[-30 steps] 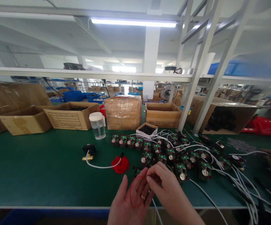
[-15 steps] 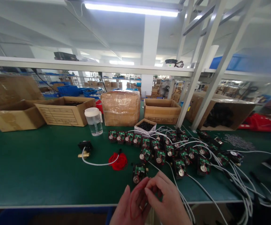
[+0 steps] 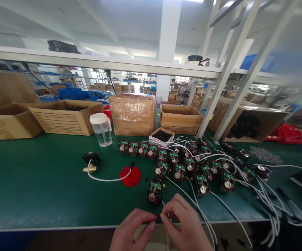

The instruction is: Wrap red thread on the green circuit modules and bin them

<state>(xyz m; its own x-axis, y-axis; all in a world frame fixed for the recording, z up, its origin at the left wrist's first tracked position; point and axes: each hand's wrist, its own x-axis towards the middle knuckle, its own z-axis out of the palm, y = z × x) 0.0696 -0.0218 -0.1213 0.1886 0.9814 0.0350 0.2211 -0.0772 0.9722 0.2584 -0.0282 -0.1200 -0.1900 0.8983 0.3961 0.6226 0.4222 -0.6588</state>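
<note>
The thin strand (image 3: 158,216) spans the small gap between the two hands, at the very fingertips, just above the table's near edge; it is too small to make out well. The left hand (image 3: 136,228) pinches it between thumb and forefinger, and the right hand (image 3: 181,221) pinches at its other end. A circuit board unit (image 3: 155,192) sits on the green table (image 3: 48,188) just beyond the fingertips, apart from them. The red bundle of string (image 3: 130,176) lies farther left.
</note>
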